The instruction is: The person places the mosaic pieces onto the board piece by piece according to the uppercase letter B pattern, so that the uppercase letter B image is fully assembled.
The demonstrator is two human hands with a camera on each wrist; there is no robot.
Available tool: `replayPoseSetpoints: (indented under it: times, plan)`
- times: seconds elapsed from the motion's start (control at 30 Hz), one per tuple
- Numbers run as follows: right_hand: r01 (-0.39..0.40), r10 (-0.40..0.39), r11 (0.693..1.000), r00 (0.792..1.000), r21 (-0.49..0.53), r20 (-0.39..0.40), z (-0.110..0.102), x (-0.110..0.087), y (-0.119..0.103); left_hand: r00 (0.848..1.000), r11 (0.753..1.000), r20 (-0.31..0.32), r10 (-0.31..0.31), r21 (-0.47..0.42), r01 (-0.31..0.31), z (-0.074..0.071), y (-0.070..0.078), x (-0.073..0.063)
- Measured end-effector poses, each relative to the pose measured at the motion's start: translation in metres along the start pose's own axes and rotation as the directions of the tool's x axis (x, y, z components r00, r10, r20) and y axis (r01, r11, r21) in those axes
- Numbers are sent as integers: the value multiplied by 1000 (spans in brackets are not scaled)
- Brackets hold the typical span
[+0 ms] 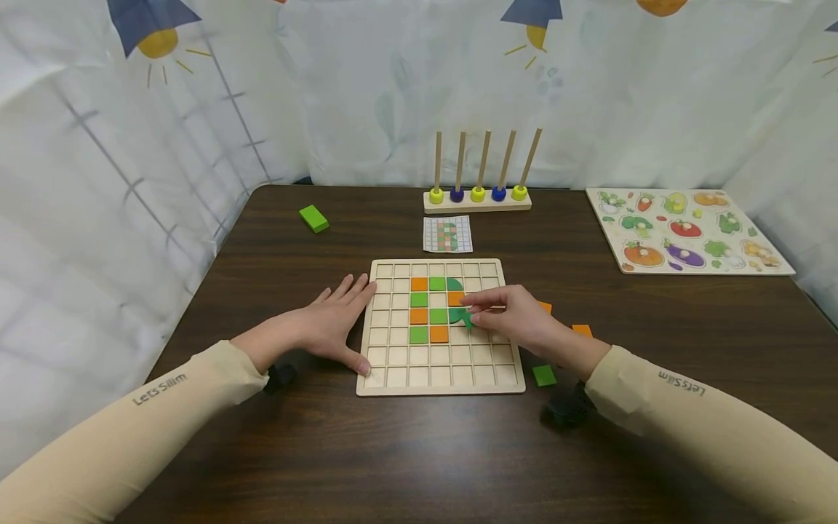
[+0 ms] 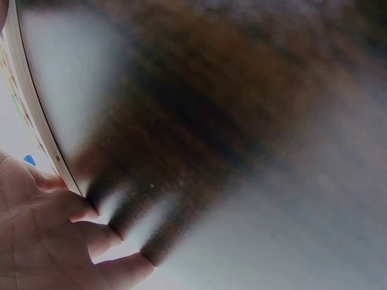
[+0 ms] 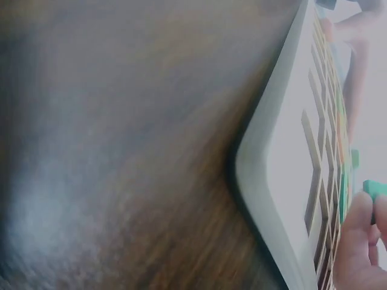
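Left grip (image 1: 332, 322) lies splayed, right grip (image 1: 517, 318) pinches.

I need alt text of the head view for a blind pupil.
A right hand pinches a dark green piece over a wooden grid board holding orange and green tiles; the left hand touches the board's edge. Beyond are a pattern card and a five-peg stand.

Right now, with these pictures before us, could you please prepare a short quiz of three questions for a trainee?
1. What does the right hand pinch?
2. True or false: the left hand touches the right edge of the board.
3. Which thing lies between the board and the peg stand? A: the vegetable puzzle; B: the card; C: the lime block.

Key:
1. A green piece.
2. False; it touches the left edge.
3. B.
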State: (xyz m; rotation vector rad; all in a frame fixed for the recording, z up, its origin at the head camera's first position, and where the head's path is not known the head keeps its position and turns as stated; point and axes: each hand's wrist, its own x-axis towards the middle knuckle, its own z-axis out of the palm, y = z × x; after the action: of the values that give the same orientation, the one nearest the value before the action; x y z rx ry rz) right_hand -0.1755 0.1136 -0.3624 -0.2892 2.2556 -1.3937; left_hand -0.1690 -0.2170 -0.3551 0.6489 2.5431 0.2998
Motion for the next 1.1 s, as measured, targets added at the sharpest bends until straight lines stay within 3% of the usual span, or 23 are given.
replayPoseSetpoints:
  times: [0.17,0.33,0.57,1.1]
  plan:
    - [-12,13,1000,999,-3,34,3,0,-2,1000,1000,1,2,-4,-2,0,0,0]
    - [7,-8,996,1000,-94,-18,6,-1,-4,1000,1000,3,-2,-6,2,0,0,0]
    - [36,-60,946,996,-321,-65,15,-1,-9,1000,1000,5,-6,-6,6,-1,0,0]
    - [116,-166,875,984,-470,-65,27,-4,-14,1000,1000,5,-5,-8,5,0,0,0]
